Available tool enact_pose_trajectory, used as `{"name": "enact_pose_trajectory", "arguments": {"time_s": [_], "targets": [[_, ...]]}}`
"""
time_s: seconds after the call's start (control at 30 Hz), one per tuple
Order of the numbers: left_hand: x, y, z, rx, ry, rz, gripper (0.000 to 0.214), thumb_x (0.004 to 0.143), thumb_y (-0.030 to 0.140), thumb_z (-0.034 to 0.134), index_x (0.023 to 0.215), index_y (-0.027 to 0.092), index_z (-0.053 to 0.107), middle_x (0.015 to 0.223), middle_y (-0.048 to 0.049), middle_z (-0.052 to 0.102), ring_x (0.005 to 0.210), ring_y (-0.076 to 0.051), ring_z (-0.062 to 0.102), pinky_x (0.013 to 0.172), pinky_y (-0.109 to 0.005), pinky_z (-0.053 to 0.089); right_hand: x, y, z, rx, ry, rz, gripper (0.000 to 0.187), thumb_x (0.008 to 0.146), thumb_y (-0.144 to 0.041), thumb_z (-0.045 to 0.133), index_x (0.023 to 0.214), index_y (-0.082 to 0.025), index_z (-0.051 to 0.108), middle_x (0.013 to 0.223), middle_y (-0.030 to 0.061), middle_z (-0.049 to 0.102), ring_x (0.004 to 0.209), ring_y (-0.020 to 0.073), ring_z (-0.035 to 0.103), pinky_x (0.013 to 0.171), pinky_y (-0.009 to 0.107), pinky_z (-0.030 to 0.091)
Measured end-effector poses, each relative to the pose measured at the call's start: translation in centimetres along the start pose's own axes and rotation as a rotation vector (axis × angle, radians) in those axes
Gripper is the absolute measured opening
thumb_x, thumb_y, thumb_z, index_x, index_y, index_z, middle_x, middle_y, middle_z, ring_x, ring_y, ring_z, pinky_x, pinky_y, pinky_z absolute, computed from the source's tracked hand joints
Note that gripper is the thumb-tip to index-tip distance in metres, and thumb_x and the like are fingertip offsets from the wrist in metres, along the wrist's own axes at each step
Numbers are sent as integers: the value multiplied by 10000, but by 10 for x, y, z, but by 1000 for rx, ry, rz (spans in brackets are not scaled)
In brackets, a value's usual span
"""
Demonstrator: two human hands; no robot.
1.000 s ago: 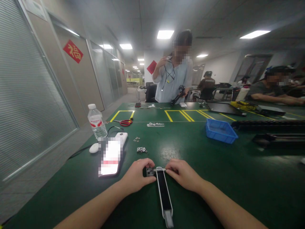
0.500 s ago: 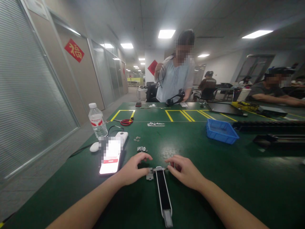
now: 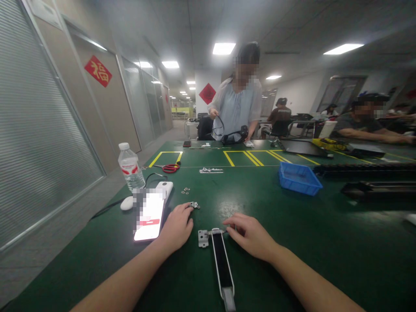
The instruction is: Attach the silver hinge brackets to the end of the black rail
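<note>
A long black strip in a white frame (image 3: pixel 222 262) lies lengthwise before me, with a metal hinge plate (image 3: pixel 203 238) at the left of its far end. A thin metal pin (image 3: pixel 224 232) sticks out to the right of that end. My right hand (image 3: pixel 248 234) is curled at the pin, thumb and fingers bent around its tip. My left hand (image 3: pixel 178 225) reaches forward, fingers stretched, fingertips at the left edge of a small metal bracket (image 3: pixel 194 205). Part of the bracket is hidden by the fingers. Several small washers or nuts (image 3: pixel 185 190) lie beyond it.
Left of my left hand are a lit phone (image 3: pixel 149 221), a white device (image 3: pixel 165 187), a mouse (image 3: pixel 127 203) and a water bottle (image 3: pixel 131 167). Red scissors (image 3: pixel 170 168) lie farther off. A blue tray (image 3: pixel 299 178) stands at right. Across the table a person (image 3: pixel 237 108) handles a cable.
My left hand has left the hinge plate and moved forward and left to the small bracket. My right hand stays at the pin. The person opposite has lowered the cable.
</note>
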State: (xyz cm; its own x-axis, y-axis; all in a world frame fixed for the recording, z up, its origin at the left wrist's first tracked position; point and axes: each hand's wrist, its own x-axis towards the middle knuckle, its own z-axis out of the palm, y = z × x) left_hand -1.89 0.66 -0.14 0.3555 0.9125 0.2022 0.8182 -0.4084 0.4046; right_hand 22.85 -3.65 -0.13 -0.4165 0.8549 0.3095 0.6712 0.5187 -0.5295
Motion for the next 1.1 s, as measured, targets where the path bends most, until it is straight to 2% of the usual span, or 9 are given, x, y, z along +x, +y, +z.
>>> {"name": "enact_pose_trajectory", "arguments": {"time_s": [0.17,0.37,0.57,0.7,0.8,0.87,0.97,1.03,1.1], "targets": [[1,1,0,1,17,-5,364,851,173,447,1182,152,596,1297,-110,546,1234,-261,467,1085,-430,339,1,0,-1,1,-7,-11,197,874,-186,509,999,-198,660,812,27,609,693,137,546,635,254,425],[0,8,-5,-69,145,72,303,878,166,419,1095,197,628,1212,-79,594,1145,-240,522,1013,-418,407,0,0,-1,28,8,-8,191,873,-188,511,990,-186,663,813,30,604,683,135,541,631,258,427],[-11,24,-8,-120,188,287,254,884,156,420,976,198,653,1069,-67,659,1028,-222,579,877,-379,449,2,-5,-2,174,118,33,192,872,-239,513,967,-176,668,798,34,601,672,136,547,628,270,444],[-20,30,-4,-101,142,517,266,894,147,411,983,198,656,1041,-69,679,993,-207,598,858,-361,432,4,-6,-1,398,155,182,273,865,-353,523,1020,-174,657,829,42,612,692,148,560,589,269,466],[-24,32,-3,-68,54,693,316,911,120,368,996,213,657,1043,-60,693,976,-190,610,849,-342,416,5,-6,2,647,74,288,381,845,-451,537,1078,-159,612,817,35,615,621,123,545,523,247,463],[-26,34,-3,-38,51,775,340,932,114,340,995,225,655,1035,-49,701,955,-175,616,835,-325,405,5,-6,3,762,-24,296,415,816,-474,588,1075,-149,595,764,13,604,567,97,527,498,227,449],[-27,39,-4,-31,203,905,297,957,124,357,950,213,640,985,-27,715,894,-151,623,794,-296,394,4,-8,4,867,-128,271,433,761,-463,679,1043,-146,592,669,-27,567,510,71,506,461,197,415],[-27,41,-5,-42,306,981,249,964,129,385,918,190,622,946,-21,719,873,-141,623,779,-282,392,3,-10,5,925,-150,251,443,735,-447,717,1038,-149,591,658,-35,563,496,62,501,449,188,404],[-26,43,-5,-44,359,1021,218,966,131,405,904,174,610,922,-24,719,877,-139,623,779,-277,396,3,-10,5,965,-163,234,449,718,-419,744,1045,-150,594,657,-39,563,493,58,497,445,184,399]]}}
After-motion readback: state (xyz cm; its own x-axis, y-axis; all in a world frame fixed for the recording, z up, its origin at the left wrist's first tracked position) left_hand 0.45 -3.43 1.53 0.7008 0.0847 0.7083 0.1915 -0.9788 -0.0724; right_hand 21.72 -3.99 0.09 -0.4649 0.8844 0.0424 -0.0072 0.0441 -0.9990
